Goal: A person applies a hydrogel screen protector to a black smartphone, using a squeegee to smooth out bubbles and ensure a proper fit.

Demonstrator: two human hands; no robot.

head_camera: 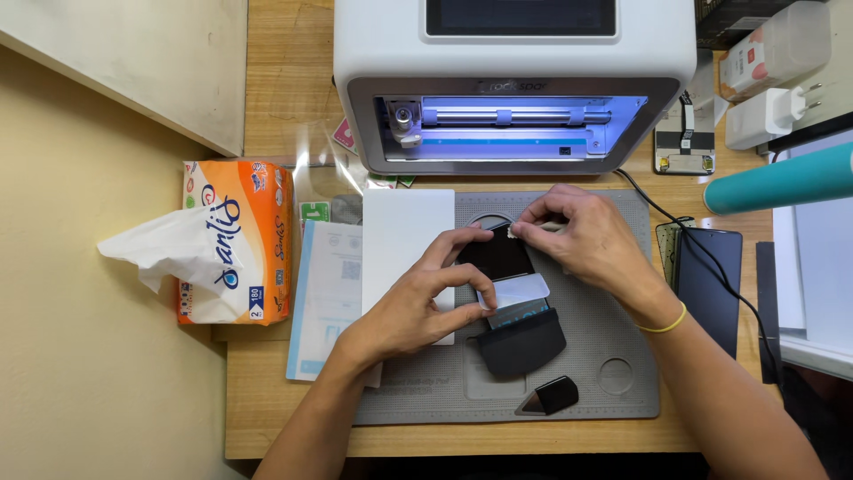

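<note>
Both hands over the grey work mat (613, 391), w/ a small black phone (498, 256) between them, just in front of the white cutting machine (515, 80). Left hand (418, 307): thumb & fingers clamped on phone's left and lower edges. Right hand (591, 240): thumb & forefinger pinched together on a thin film tab at phone's top right corner. Black squeegee (522, 342) lies just below phone. Tissue pack (235, 240) well left; another dark phone (711, 284) at right.
</note>
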